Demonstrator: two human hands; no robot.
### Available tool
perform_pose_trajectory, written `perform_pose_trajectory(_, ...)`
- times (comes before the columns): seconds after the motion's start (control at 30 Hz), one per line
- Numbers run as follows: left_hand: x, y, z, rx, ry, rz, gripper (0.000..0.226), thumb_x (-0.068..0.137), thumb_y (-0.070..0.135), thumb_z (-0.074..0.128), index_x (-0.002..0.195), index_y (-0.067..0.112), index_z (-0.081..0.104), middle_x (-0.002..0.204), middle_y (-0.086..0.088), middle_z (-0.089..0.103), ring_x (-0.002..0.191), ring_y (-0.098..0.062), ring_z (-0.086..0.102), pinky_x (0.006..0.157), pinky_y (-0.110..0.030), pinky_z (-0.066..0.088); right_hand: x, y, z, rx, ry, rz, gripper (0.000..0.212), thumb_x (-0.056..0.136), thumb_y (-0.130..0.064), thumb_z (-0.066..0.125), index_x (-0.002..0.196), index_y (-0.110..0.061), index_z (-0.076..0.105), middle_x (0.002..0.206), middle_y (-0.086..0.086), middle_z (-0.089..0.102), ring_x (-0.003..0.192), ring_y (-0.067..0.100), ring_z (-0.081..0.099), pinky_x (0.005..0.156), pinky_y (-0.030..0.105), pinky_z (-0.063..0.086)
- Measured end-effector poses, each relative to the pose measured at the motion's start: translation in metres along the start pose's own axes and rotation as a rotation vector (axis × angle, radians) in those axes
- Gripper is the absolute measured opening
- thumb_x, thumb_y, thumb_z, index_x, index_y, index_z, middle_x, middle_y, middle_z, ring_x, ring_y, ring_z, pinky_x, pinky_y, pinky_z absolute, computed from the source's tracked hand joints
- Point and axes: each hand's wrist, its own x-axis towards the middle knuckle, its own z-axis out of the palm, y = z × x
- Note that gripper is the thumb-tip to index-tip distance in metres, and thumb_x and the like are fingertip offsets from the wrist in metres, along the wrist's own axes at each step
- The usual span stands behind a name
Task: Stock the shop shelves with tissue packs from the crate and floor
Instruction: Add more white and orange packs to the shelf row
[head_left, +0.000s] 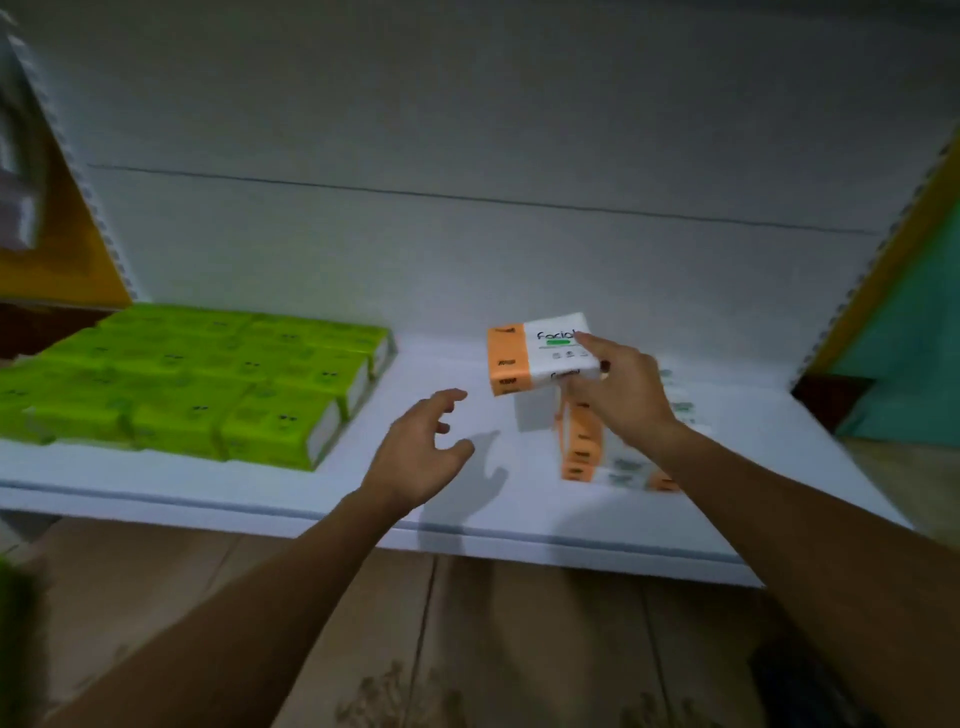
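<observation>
My right hand (626, 392) grips an orange-and-white tissue pack (530, 353) by its right end and holds it above the white shelf (467, 525). Under that hand and forearm lie more orange-and-white packs (584, 447), partly hidden. My left hand (421, 449) hovers over the bare middle of the shelf with its fingers spread and loosely bent, holding nothing. Several green tissue packs (208, 384) lie in tight rows on the left part of the shelf.
A white back panel (467, 249) closes the shelf behind. Yellow side panels (78, 249) flank the bay, with a teal surface (914, 332) at the right. Brown cardboard (467, 649) lies below the shelf's front edge.
</observation>
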Motion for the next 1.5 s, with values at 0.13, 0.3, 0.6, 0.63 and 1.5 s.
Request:
perform_pose_trajectory(0.13, 0.014, 0.041, 0.076, -0.043, -0.122, 0.033, 0.048, 0.087, 0.022, 0.060, 0.133, 0.023, 0.046, 0.136, 0.000, 0.048, 0.115, -0.016, 0.052, 0.094, -0.026, 0.041, 0.009, 0.060, -0.039, 0.040, 0.057, 0.142, 0.058, 0.081, -0.011, 0.071, 0.134, -0.011, 0.050, 0.128, 0.008, 0.060, 0.109, 0.021, 0.060, 0.100, 0.030, 0.045)
perform_pose_trajectory(0.3, 0.035, 0.052, 0.114, 0.192, -0.249, 0.159, 0.050, 0.087, 0.033, 0.060, 0.134, 0.024, 0.044, 0.140, 0.003, 0.045, 0.124, -0.014, 0.043, 0.100, -0.024, 0.034, 0.034, 0.123, -0.065, 0.033, 0.168, 0.260, 0.057, 0.082, -0.014, 0.071, 0.135, -0.014, 0.049, 0.128, 0.007, 0.060, 0.109, 0.022, 0.060, 0.098, 0.031, 0.046)
perform_pose_trajectory(0.6, 0.053, 0.039, 0.109, 0.290, -0.231, -0.029, 0.056, 0.086, 0.031, 0.062, 0.137, 0.022, 0.039, 0.140, 0.002, 0.043, 0.124, -0.016, 0.043, 0.102, -0.030, 0.037, 0.073, 0.193, -0.055, 0.016, 0.217, 0.386, 0.051, 0.089, -0.014, 0.062, 0.138, -0.015, 0.046, 0.129, 0.011, 0.058, 0.089, 0.024, 0.063, 0.077, 0.026, 0.046)
perform_pose_trajectory(0.63, 0.054, 0.038, 0.111, 0.275, -0.220, -0.042, 0.055, 0.086, 0.030, 0.062, 0.136, 0.022, 0.040, 0.139, 0.002, 0.044, 0.122, -0.016, 0.045, 0.101, -0.029, 0.038, 0.078, 0.198, -0.053, 0.015, 0.217, 0.392, 0.051, 0.090, -0.014, 0.061, 0.138, -0.015, 0.046, 0.128, 0.011, 0.058, 0.091, 0.026, 0.063, 0.077, 0.026, 0.046)
perform_pose_trajectory(1.5, 0.045, 0.013, 0.088, 0.293, -0.208, 0.039, 0.055, 0.082, 0.030, 0.064, 0.133, 0.025, 0.044, 0.132, 0.005, 0.047, 0.115, -0.013, 0.047, 0.093, -0.021, 0.037, 0.082, 0.179, -0.035, 0.048, 0.140, 0.312, 0.056, 0.084, 0.003, 0.052, 0.138, -0.007, 0.039, 0.129, 0.015, 0.053, 0.112, 0.029, 0.056, 0.093, 0.035, 0.047)
